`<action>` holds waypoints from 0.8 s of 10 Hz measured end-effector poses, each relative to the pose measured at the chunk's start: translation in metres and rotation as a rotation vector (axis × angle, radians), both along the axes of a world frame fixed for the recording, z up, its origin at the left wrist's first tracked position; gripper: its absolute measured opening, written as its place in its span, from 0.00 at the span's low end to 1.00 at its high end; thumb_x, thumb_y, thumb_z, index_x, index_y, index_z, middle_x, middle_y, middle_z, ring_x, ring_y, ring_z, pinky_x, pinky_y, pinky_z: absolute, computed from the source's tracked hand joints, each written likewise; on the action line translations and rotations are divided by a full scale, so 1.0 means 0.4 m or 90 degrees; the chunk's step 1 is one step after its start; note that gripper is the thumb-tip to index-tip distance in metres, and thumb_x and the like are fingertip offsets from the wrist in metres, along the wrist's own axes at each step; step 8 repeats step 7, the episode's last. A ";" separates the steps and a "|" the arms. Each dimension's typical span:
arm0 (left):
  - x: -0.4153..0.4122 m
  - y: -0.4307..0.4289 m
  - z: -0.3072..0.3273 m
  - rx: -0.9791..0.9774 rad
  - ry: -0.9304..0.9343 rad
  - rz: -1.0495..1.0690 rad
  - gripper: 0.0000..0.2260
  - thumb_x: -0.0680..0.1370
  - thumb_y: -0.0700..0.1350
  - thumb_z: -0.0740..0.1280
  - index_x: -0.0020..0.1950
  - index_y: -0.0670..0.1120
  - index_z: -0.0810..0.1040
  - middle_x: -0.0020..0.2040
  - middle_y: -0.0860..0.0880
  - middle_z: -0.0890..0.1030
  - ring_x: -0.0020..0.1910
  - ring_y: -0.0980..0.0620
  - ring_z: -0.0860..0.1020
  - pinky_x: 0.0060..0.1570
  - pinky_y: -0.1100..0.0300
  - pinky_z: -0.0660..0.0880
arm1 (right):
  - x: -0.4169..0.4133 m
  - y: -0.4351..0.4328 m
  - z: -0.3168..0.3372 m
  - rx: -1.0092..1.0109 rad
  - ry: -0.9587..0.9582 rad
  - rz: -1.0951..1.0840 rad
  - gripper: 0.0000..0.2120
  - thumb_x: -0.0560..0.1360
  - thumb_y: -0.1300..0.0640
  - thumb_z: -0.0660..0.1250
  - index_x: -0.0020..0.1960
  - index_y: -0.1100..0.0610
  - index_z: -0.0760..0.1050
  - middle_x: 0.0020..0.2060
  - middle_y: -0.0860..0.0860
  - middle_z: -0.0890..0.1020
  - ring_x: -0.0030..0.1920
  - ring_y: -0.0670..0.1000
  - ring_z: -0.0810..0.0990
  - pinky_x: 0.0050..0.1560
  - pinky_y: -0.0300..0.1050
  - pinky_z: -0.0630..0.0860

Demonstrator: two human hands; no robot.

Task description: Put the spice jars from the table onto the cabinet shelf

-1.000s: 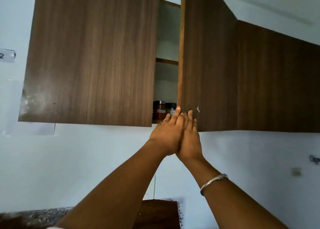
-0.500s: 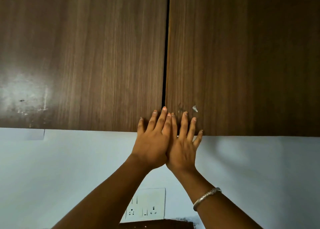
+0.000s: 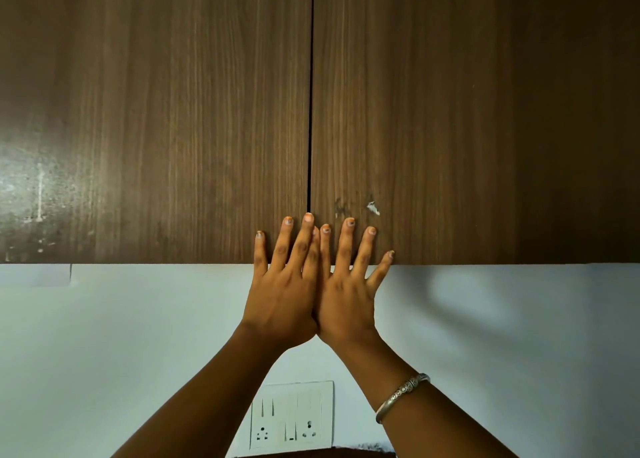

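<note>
The left hand and right hand lie flat against the bottom of the cabinet, side by side and touching. The left fingers are straight and spread on the left door, the middle fingertip at the seam. The right fingers, also straight, press the right door. Neither hand grasps anything. Just above the right fingers is a pale chip in the veneer. Both doors are closed, hiding the shelf and spice jars. Below the fingers, between the forearms, a socket plate sits on the wall. A bangle circles the right wrist.
</note>
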State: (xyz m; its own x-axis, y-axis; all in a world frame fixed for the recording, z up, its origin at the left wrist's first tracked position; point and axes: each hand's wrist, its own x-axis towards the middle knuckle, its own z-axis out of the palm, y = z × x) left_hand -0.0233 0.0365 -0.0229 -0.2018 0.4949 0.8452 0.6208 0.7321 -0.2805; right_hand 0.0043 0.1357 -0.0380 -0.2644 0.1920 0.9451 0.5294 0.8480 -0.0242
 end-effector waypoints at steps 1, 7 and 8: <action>0.013 -0.010 0.005 -0.021 -0.036 0.009 0.56 0.57 0.64 0.74 0.76 0.42 0.51 0.75 0.40 0.59 0.74 0.37 0.54 0.67 0.37 0.49 | 0.014 -0.005 0.005 0.006 -0.027 0.009 0.56 0.60 0.33 0.69 0.75 0.57 0.49 0.73 0.62 0.61 0.71 0.69 0.59 0.63 0.74 0.61; 0.225 -0.317 0.042 -0.251 -0.259 0.130 0.43 0.75 0.53 0.66 0.76 0.41 0.40 0.76 0.43 0.35 0.76 0.40 0.41 0.73 0.42 0.52 | 0.336 -0.095 0.031 -0.181 -0.446 0.116 0.47 0.72 0.35 0.62 0.76 0.49 0.35 0.76 0.55 0.39 0.76 0.62 0.41 0.71 0.64 0.55; 0.225 -0.317 0.042 -0.251 -0.259 0.130 0.43 0.75 0.53 0.66 0.76 0.41 0.40 0.76 0.43 0.35 0.76 0.40 0.41 0.73 0.42 0.52 | 0.336 -0.095 0.031 -0.181 -0.446 0.116 0.47 0.72 0.35 0.62 0.76 0.49 0.35 0.76 0.55 0.39 0.76 0.62 0.41 0.71 0.64 0.55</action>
